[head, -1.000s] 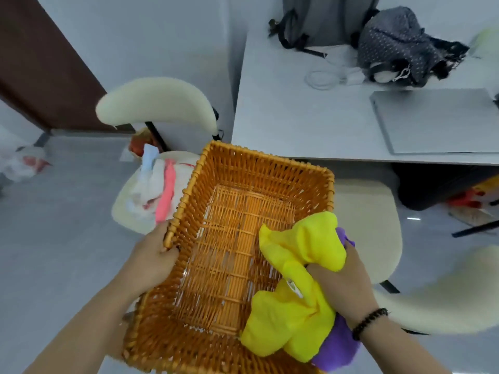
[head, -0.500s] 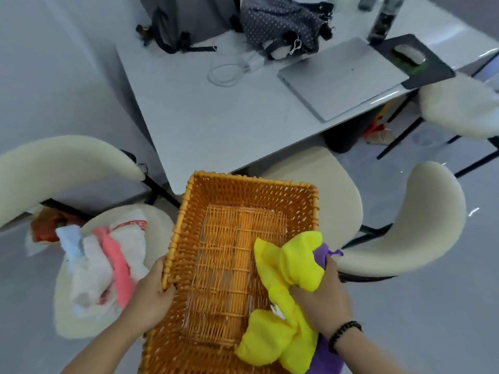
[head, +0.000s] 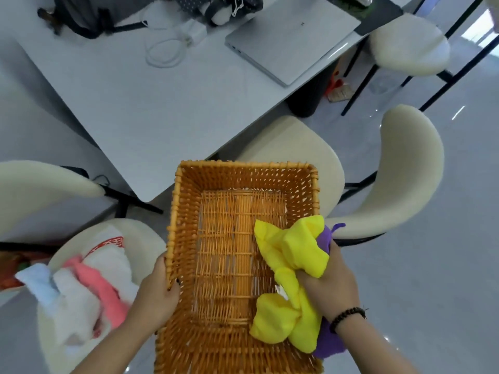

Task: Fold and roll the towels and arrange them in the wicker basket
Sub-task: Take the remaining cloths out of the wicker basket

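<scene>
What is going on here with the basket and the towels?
A person holds the wicker basket by its left rim with the left hand. The right hand grips a bunched yellow towel and a purple towel at the right rim. More unfolded towels lie on a chair to the left.

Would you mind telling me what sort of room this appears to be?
Probably an office or study: a closed silver laptop and white coiled charger cable lie on a pale grey desk, with cream cushioned chairs around.
</scene>
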A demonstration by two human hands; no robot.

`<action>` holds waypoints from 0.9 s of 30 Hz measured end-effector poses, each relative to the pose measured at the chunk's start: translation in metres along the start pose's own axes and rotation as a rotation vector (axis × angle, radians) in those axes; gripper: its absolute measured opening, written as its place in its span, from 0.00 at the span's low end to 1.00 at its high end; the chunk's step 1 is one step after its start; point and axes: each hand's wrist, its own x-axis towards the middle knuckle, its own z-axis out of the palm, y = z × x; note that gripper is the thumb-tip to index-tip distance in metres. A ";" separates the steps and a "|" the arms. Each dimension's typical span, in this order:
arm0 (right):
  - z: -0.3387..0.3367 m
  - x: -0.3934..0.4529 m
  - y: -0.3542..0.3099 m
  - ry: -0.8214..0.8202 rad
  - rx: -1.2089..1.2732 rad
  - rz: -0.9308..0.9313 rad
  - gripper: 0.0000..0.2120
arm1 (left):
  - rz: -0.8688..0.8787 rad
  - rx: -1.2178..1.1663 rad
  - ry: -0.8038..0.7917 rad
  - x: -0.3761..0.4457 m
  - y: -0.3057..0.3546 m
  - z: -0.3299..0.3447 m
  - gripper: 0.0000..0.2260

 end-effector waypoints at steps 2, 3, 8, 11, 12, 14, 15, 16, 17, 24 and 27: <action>-0.006 -0.003 0.008 0.025 0.043 0.062 0.39 | 0.093 0.054 -0.046 0.011 0.013 -0.007 0.20; -0.010 -0.004 0.013 0.044 0.056 0.094 0.39 | 0.141 0.084 -0.067 0.016 0.021 -0.008 0.20; -0.034 -0.015 0.040 0.120 0.082 0.247 0.36 | 0.287 0.167 -0.186 0.032 0.058 0.006 0.22; -0.044 -0.021 0.052 0.140 0.065 0.276 0.40 | 0.318 0.157 -0.271 0.035 0.075 0.021 0.22; -0.045 -0.022 0.053 0.146 0.068 0.280 0.43 | 0.319 0.158 -0.280 0.040 0.079 0.024 0.22; -0.043 -0.021 0.053 0.167 0.098 0.270 0.45 | 0.312 0.164 -0.295 0.051 0.088 0.028 0.22; -0.040 -0.018 0.051 0.178 0.114 0.265 0.44 | 0.312 0.164 -0.300 0.059 0.093 0.028 0.22; -0.038 -0.012 0.048 0.185 0.122 0.266 0.42 | 0.306 0.160 -0.300 0.070 0.096 0.028 0.22; -0.036 -0.004 0.047 0.186 0.122 0.256 0.39 | 0.301 0.156 -0.295 0.080 0.101 0.028 0.21; -0.037 0.125 0.047 0.236 0.012 0.109 0.25 | 0.249 0.141 -0.225 0.180 0.127 0.053 0.18; -0.039 0.178 0.048 0.279 -0.004 0.150 0.25 | 0.282 0.132 -0.188 0.219 0.139 0.072 0.17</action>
